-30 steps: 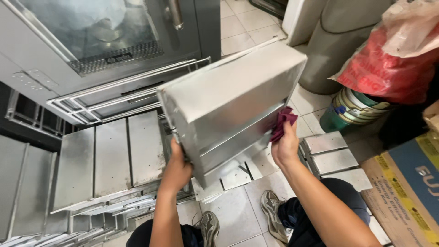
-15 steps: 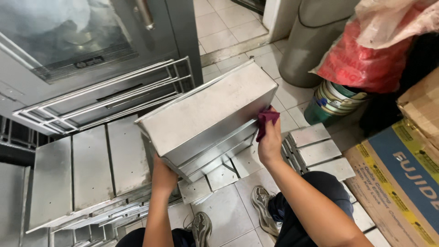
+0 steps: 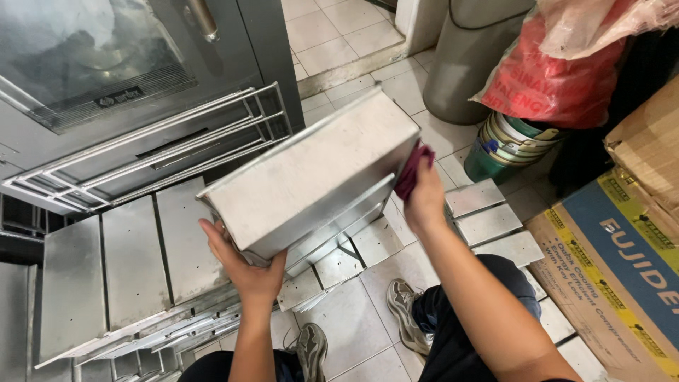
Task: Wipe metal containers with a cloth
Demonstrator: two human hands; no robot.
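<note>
Gripping the near lower corner of a rectangular metal baking tin (image 3: 311, 177), the left hand (image 3: 247, 269) is closed on its edge, fingers wrapped up the side wall. Right hand (image 3: 424, 201) is clamped on a magenta cloth (image 3: 414, 170), pressing it against the tin's far end. Hands sit well apart, one at each end. Tin is held in the air, tilted, flat bottom facing the camera, above the tiled floor (image 3: 353, 42).

Change vs. the frame half a second ago: tin sits lower and flatter in view, right hand with cloth still at the same end, left hand still under the near corner. Camera has shifted slightly; more of the box at right shows.

Counts: one tin in hand; three flat metal lids (image 3: 488, 223) on the floor just right of the right forearm, more beneath the tin, number unclear. Three long tins (image 3: 120, 262) lie bottom-up side by side at left. One wire rack (image 3: 155, 148) leans at the oven door (image 3: 92, 64). Two shoes (image 3: 407, 311) visible. One red plastic bag (image 3: 559, 78), one green bucket (image 3: 509, 145), one grey bin (image 3: 474, 56), one printed cardboard box (image 3: 622, 255) at right.
</note>
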